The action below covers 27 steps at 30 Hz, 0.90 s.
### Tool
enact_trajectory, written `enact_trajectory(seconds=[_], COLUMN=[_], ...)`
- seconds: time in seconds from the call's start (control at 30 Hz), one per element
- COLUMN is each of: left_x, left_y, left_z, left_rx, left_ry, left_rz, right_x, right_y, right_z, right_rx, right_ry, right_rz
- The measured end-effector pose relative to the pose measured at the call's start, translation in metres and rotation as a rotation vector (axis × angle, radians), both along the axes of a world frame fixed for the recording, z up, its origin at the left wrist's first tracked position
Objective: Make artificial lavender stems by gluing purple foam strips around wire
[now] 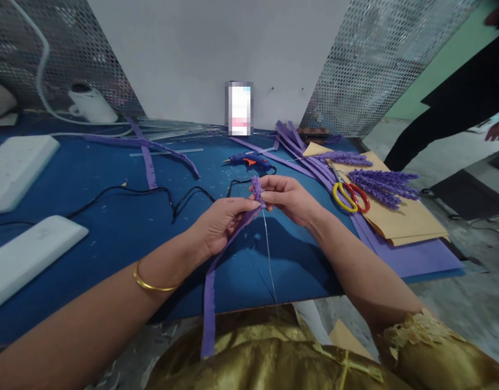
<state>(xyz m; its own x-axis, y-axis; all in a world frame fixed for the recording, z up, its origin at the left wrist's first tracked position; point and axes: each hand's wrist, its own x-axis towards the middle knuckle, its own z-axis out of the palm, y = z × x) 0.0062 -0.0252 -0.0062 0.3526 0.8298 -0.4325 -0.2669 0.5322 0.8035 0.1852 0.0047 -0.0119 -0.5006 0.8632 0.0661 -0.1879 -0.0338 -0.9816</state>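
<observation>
Both hands meet over the middle of the blue table (111,227). My left hand (220,222) pinches a long purple fringed foam strip (209,303), which trails down past the table edge to my lap. My right hand (287,197) is closed on a thin wire stem (269,254), with the strip wound around its top into a small purple flower spike (256,188). The wire hangs down toward me.
A blue glue gun (249,159) with a black cord lies just beyond my hands. Scissors (349,197) with yellow and red handles, finished purple spikes (381,184), brown paper (407,216) and purple foam sheets sit right. White foam blocks (30,254) lie left. Another person stands far right.
</observation>
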Motion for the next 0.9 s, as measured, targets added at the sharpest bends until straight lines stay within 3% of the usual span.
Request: enact_trajectory(seconds=[0.4, 0.9], left_x=[-0.0053, -0.0015], left_y=[0.0049, 0.0014], left_z=[0.0056, 0.0042], left_rx=[-0.045, 0.079], left_ry=[0.088, 0.149], left_rz=[-0.057, -0.051], right_x=[0.0038, -0.0001], right_y=[0.001, -0.001], right_z=[0.003, 0.002], right_rx=[0.009, 0.035], right_ry=[0.002, -0.073], right_rz=[-0.045, -0.097])
